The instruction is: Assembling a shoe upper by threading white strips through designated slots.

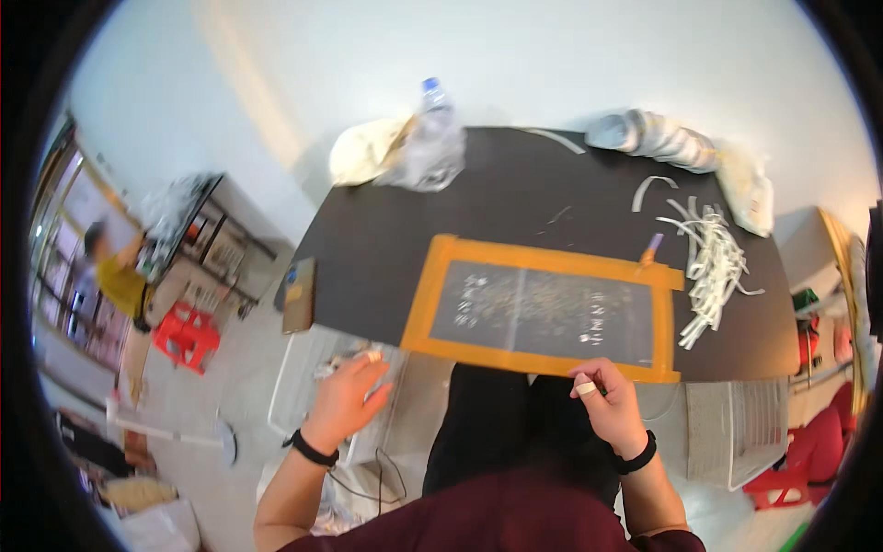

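Observation:
On the dark table in front of me lies a rectangular sheet point(552, 340) bordered with orange tape point(418, 313). Small white pieces point(590, 320) sit in groups at its two ends, with fine pale bits scattered between. My left hand point(348, 397) hovers left of the sheet, over a white plastic basket point(283, 382); its thumb stands apart from the fingers and a pale cover caps one fingertip. At the sheet's near right edge, my right hand point(609, 405) has its fingers curled in, with a pale cover on one digit. Whatever may be between those fingertips is hidden.
A heap of white strips point(713, 271) lies right of the sheet. Behind are a plastic bag point(432, 152), a blue-capped bottle point(432, 92) and white rolls point(653, 140). A brown box point(299, 296) rests at the table's left edge. Far left, a person point(120, 276) is near a red stool point(187, 336).

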The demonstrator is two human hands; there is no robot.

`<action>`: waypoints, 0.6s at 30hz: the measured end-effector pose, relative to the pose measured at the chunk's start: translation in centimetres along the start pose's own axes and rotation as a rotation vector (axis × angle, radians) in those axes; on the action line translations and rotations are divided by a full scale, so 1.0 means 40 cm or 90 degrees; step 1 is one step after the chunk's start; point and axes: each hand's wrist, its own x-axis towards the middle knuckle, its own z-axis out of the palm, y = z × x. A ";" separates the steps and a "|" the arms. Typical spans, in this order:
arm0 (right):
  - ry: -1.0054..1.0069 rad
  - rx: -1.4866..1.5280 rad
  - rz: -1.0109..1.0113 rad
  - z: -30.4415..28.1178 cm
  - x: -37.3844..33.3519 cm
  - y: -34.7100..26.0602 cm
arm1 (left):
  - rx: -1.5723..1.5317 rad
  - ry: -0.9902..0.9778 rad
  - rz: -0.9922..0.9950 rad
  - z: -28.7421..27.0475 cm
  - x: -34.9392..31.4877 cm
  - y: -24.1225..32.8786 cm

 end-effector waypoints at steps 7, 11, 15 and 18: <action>0.113 -0.240 -0.122 -0.144 0.065 -0.040 | -0.049 -0.090 0.258 -0.088 0.228 0.187; 0.122 -0.261 -0.083 -0.207 0.069 -0.018 | -0.050 -0.209 0.298 -0.117 0.372 0.281; 0.096 -0.190 -0.076 -0.242 0.066 -0.004 | -0.068 -0.281 0.328 -0.093 0.512 0.346; 0.114 -0.206 -0.104 -0.260 0.060 0.000 | -0.019 -0.321 0.371 -0.058 0.644 0.377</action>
